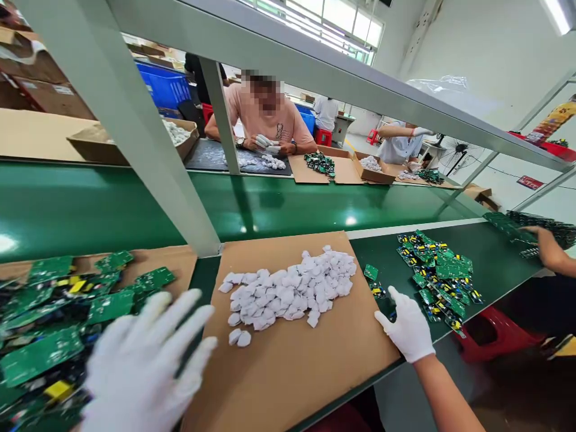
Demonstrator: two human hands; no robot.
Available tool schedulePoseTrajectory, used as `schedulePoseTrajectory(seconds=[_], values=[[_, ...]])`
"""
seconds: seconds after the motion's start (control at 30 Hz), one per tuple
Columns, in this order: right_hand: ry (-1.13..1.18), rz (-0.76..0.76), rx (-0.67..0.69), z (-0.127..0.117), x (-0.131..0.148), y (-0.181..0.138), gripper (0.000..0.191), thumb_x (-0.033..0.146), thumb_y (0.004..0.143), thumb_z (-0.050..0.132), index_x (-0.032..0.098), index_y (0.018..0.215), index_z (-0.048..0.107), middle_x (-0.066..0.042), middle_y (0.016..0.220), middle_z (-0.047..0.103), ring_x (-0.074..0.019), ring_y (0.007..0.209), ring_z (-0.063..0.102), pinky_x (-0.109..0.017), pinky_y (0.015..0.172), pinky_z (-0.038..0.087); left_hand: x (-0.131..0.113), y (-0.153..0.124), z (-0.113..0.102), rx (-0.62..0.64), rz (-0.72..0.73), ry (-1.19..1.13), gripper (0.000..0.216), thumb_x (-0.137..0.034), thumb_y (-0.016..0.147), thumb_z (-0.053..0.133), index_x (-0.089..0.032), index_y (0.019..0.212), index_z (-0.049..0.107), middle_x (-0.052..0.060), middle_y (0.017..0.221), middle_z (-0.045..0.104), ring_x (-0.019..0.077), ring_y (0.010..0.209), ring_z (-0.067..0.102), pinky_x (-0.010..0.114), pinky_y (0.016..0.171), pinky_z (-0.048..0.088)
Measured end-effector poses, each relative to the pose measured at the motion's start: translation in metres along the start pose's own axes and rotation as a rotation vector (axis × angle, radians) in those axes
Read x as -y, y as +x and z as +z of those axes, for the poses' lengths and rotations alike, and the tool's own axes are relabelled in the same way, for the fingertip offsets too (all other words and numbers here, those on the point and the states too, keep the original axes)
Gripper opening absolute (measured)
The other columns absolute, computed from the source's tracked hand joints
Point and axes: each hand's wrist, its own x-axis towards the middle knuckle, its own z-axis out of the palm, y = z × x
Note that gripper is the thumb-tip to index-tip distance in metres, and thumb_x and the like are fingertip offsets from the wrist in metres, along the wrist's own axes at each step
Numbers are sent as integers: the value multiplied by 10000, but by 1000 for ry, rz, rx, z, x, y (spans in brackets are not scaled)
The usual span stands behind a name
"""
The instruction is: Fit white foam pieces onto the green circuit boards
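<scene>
My left hand (pixel 148 360), in a white glove, is open with its fingers spread. It is over the right part of a heap of green circuit boards (pixel 40 354) on cardboard, and its palm looks empty. My right hand (pixel 407 327), also gloved, is at the right edge of a cardboard sheet (pixel 288 378). Its thumb and forefinger are apart beside a few small circuit boards (pixel 377 290); whether it touches one is hard to see. Between my hands, a pile of small white flat pieces (pixel 292 288) lies on the cardboard sheet.
Another heap of circuit boards (pixel 441 276) lies to the right. Beyond it a co-worker's hand (pixel 546 246) reaches to stacked boards. A slanted metal post (pixel 157 138) and overhead shelf beam (pixel 315 54) cross in front. Past the green conveyor belt (pixel 288 201), co-workers sit by cardboard boxes.
</scene>
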Motion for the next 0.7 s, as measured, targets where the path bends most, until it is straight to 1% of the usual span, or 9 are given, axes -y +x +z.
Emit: schedulePoseTrajectory(seconds=[0.1,0.17,0.23,0.3,0.37,0.47,0.53,0.63,0.7], values=[[104,24,-26,15,-15,-2,518,415,855,509,140,1289,446,-106,933,605,-251,836,566,-410,770,478,-40,12,21,113,197,-92,456,-196,794,520,-321,1232,534,28,1333,525,329,1267,419,533,1001,350],[184,61,-60,18,-13,12,568,416,852,513,137,1333,396,-115,1007,589,-223,811,571,-374,753,488,-59,14,32,199,305,-184,381,-167,794,490,-288,1138,601,38,1261,584,293,1227,469,482,996,377],[192,76,-30,19,-6,34,678,442,795,582,137,1365,375,-160,1200,524,-251,949,562,-388,836,467,-72,14,40,287,380,-264,374,-133,796,449,-268,1100,619,42,1230,604,274,1203,492,454,985,398],[186,74,43,21,4,53,752,459,725,651,143,1363,408,-176,1347,429,-316,1139,470,-433,953,387,-79,10,47,327,416,-328,385,-108,799,418,-245,1103,610,56,1197,622,256,1159,524,432,968,422],[216,92,89,25,14,65,712,458,707,668,167,1328,475,-160,1368,432,-353,1206,401,-468,996,326,-83,6,52,317,427,-389,380,-95,813,397,-238,1104,595,63,1128,650,226,1089,562,402,943,449],[287,146,76,33,20,70,500,402,778,599,214,1241,572,-126,1247,555,-330,1138,459,-466,967,344,-85,1,57,278,428,-445,365,-79,837,367,-237,1084,583,59,989,672,188,974,601,346,873,491],[351,196,54,38,14,71,414,367,792,576,223,1178,620,-109,1155,609,-296,1071,511,-445,949,368,-84,-2,58,242,405,-443,351,-72,848,355,-228,1068,580,57,926,664,169,906,610,308,824,508],[487,302,6,36,-3,74,433,403,784,569,188,1155,629,-97,1030,663,-245,911,594,-412,865,451,-78,-5,60,188,391,-451,336,-80,860,347,-226,1054,578,50,893,655,153,853,611,280,773,517],[607,356,-27,27,-9,75,486,443,801,530,150,1181,604,-100,1015,677,-222,858,626,-379,796,503,-75,-6,61,170,366,-515,333,-98,868,356,-240,1066,583,44,922,663,155,868,611,288,779,512]])
